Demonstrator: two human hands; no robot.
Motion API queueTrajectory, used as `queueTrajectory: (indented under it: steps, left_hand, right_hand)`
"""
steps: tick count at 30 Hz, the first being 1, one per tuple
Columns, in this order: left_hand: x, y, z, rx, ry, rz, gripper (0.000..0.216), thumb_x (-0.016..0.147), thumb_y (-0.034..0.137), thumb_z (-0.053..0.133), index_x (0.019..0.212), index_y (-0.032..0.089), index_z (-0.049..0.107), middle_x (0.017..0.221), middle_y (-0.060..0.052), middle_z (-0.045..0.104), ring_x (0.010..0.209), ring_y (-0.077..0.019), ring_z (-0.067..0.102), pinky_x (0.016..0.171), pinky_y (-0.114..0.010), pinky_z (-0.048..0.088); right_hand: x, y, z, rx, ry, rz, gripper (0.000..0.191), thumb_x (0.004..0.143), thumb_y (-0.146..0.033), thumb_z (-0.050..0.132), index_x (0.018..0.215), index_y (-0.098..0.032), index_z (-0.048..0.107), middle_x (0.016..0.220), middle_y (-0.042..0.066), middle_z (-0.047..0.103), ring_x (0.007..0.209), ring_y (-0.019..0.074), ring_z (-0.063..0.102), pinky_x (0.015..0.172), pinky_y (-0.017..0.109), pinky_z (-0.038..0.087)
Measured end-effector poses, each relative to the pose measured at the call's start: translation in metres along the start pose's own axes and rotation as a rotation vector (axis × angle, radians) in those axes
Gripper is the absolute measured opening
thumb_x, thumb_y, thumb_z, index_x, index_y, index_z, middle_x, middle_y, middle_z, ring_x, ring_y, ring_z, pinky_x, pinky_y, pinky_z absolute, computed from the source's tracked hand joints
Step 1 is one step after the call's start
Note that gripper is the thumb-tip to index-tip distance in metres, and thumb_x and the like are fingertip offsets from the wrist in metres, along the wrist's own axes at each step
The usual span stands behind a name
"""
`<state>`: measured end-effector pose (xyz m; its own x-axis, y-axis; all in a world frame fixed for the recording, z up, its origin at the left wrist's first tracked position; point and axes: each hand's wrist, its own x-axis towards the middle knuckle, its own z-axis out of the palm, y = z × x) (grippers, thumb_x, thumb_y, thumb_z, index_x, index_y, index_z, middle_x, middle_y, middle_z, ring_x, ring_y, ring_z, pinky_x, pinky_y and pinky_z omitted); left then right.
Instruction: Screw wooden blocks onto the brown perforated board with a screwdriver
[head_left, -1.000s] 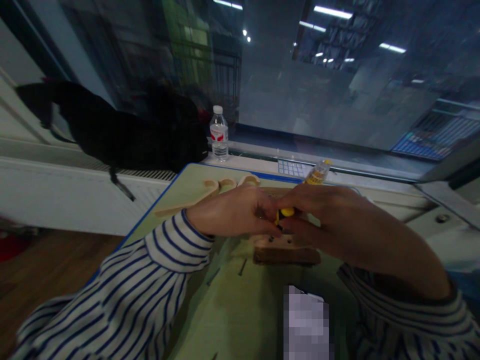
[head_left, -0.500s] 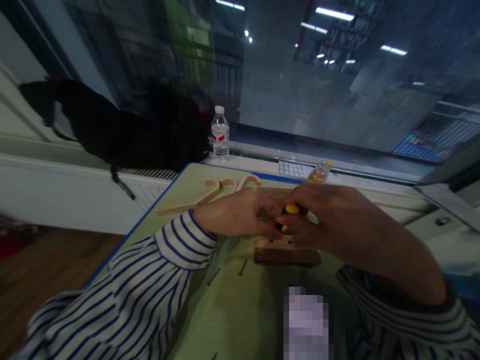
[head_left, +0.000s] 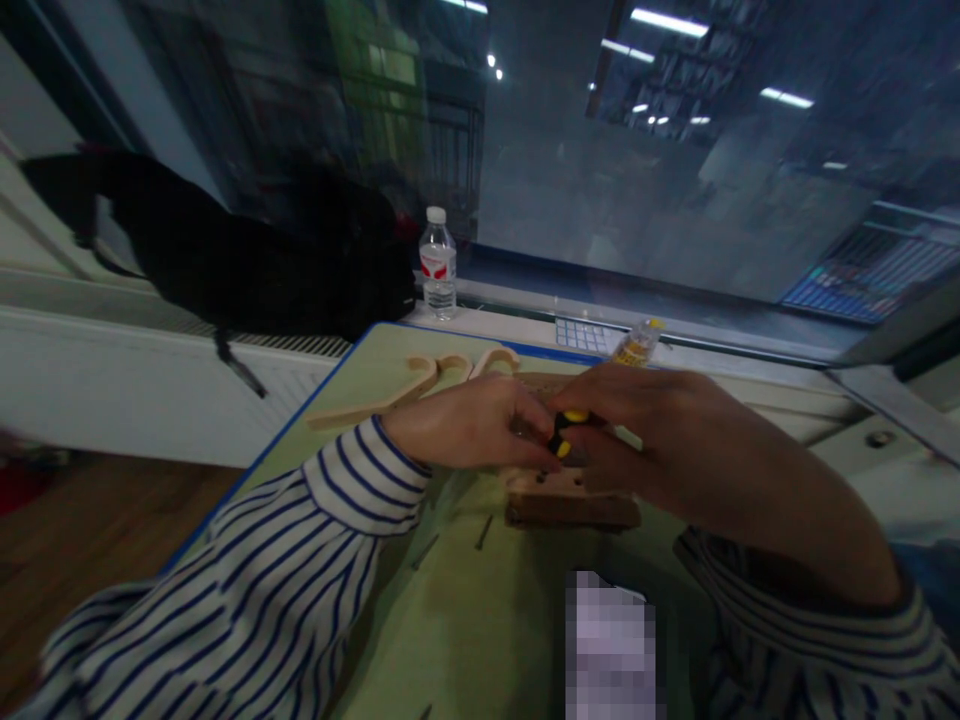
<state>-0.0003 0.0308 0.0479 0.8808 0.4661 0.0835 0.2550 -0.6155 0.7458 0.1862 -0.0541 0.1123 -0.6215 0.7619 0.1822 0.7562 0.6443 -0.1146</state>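
Note:
My right hand is wrapped round a black and yellow screwdriver handle, held upright over a wooden block that lies on the green table. My left hand meets it from the left, its fingertips pinched close at the tool's lower end, just above the block. What those fingers pinch is hidden. Both sleeves are white with blue stripes.
Curved wooden parts lie behind my hands. Two loose screws rest on the table near the block. A water bottle, a small yellow bottle and a black bag sit on the window ledge.
The yellow part of the handle has shifted within my right fingers, as if turned. Both hands stay over the block, almost in the same place.

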Motion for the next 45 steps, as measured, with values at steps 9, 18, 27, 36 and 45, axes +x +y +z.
queueTrajectory:
  steps: [9,18,27,36,45]
  left_hand:
    - [-0.0001,0.0012,0.002,-0.035,-0.111,0.044,0.022,0.084,0.023,0.057,0.098,0.016,0.073,0.085,-0.002,0.07,0.073,-0.0122,0.059,0.064,-0.021,0.041]
    - [0.0013,0.0069,0.0018,0.083,-0.047,-0.004,0.017,0.081,0.027,0.063,0.091,0.018,0.074,0.074,0.001,0.068,0.07,-0.0121,0.059,0.068,-0.022,0.041]
    - [0.0002,0.0075,-0.0004,0.093,-0.037,-0.032,0.017,0.082,0.034,0.064,0.082,0.018,0.071,0.064,0.003,0.063,0.063,-0.0116,0.054,0.064,-0.023,0.038]
    - [-0.0006,0.0083,0.0019,0.06,-0.102,0.026,0.015,0.084,0.022,0.055,0.087,0.015,0.069,0.077,0.0,0.066,0.067,-0.0109,0.055,0.062,-0.022,0.038]
    - [0.0005,0.0094,0.0036,0.069,-0.115,0.025,0.017,0.084,0.023,0.055,0.082,0.014,0.069,0.075,0.0,0.064,0.068,-0.0112,0.055,0.064,-0.022,0.039]
  right_hand:
    - [-0.0019,0.0015,0.0047,-0.08,0.056,0.011,0.015,0.094,-0.029,0.053,0.091,-0.018,0.063,0.084,0.002,0.063,0.075,0.0164,0.058,0.065,0.03,0.038]
    - [-0.0006,0.0014,0.0064,-0.058,0.061,0.025,0.014,0.092,-0.028,0.054,0.093,-0.018,0.064,0.085,0.002,0.062,0.074,0.0164,0.056,0.065,0.03,0.038]
    - [0.0023,0.0017,0.0051,0.017,0.023,-0.062,0.021,0.095,-0.022,0.047,0.106,-0.021,0.064,0.098,0.003,0.069,0.087,0.017,0.062,0.074,0.029,0.041]
    - [0.0014,-0.0025,0.0067,-0.019,0.044,-0.014,0.018,0.094,-0.026,0.05,0.105,-0.022,0.064,0.097,0.001,0.069,0.083,0.0173,0.063,0.068,0.029,0.04]
    - [0.0007,0.0012,0.0065,-0.045,0.038,0.023,0.015,0.092,-0.03,0.053,0.093,-0.02,0.063,0.085,0.001,0.065,0.075,0.0169,0.059,0.064,0.03,0.037]
